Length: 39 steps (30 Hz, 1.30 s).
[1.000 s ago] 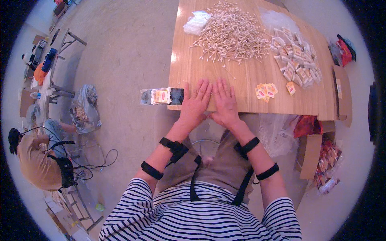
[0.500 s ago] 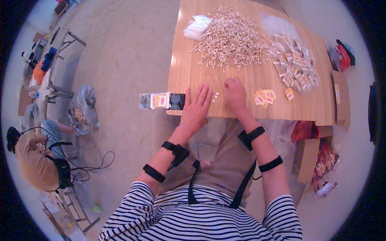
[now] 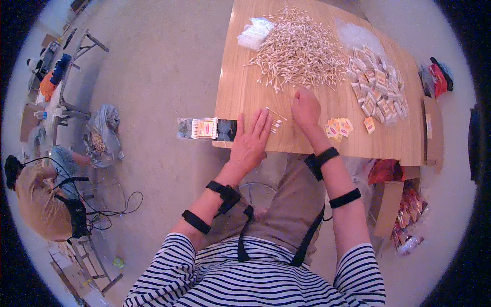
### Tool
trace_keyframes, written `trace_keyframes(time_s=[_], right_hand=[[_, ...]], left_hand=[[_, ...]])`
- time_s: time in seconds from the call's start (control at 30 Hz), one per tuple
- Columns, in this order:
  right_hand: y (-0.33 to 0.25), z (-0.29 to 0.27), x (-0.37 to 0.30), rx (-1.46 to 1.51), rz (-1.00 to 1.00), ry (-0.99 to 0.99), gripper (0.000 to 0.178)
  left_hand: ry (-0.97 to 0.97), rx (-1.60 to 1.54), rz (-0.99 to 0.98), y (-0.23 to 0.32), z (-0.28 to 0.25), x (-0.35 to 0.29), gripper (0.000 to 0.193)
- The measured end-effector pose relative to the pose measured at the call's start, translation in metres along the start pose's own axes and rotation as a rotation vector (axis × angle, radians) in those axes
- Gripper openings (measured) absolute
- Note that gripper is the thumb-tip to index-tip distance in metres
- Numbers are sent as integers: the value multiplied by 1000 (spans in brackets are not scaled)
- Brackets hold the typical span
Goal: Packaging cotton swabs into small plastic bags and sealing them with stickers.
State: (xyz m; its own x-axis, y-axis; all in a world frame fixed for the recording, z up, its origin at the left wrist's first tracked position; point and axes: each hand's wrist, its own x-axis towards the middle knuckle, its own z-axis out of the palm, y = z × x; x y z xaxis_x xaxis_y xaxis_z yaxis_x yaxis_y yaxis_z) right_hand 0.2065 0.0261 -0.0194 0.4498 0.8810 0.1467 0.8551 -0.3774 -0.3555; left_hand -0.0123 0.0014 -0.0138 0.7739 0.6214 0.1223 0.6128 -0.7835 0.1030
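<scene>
See cotton swabs (image 3: 276, 124) on the worktop (image 3: 238, 87), at two o'clock of the left hand (image 3: 249, 140), nearer than to the right hand (image 3: 307, 108); one loose swab (image 3: 277, 113) slanting ten-to-four. Find left fingers slightly spread, palm down; right curled, cannot tell if pinching. At its two o'clock, notice clear packets (image 3: 379, 83) containing swabs.

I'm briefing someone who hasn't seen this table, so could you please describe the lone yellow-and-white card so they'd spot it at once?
Find the wooden table, then its near edge, right of the person's right hand. Past a cluster of yellow-and-white cards, beside the heap of small packets, lies one similar card. It alone overlaps no other card.
</scene>
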Motion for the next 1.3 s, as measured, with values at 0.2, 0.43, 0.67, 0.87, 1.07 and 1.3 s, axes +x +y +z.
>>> trace_keyframes(time_s=[0.2,0.43,0.67,0.87,1.07,1.3], right_hand=[[3,0,-42,81,-122,35,11],[-19,-3,-53,109,-192,-37,9],[-39,-12,-25,184,-242,4,14],[-51,-4,-10,4,-291,-117,16],[0,4,-15,-138,-237,-30,18],[-48,16,18,51,4,21,16]], left_hand=[[7,-28,0,2,0,1,120],[-21,-73,-5,1,-5,1,119],[-20,-150,-1,-2,-9,-1,110],[-46,0,14,-2,-4,-1,108],[-39,-6,28,6,5,0,99],[-48,0,20,-3,-10,-4,96]])
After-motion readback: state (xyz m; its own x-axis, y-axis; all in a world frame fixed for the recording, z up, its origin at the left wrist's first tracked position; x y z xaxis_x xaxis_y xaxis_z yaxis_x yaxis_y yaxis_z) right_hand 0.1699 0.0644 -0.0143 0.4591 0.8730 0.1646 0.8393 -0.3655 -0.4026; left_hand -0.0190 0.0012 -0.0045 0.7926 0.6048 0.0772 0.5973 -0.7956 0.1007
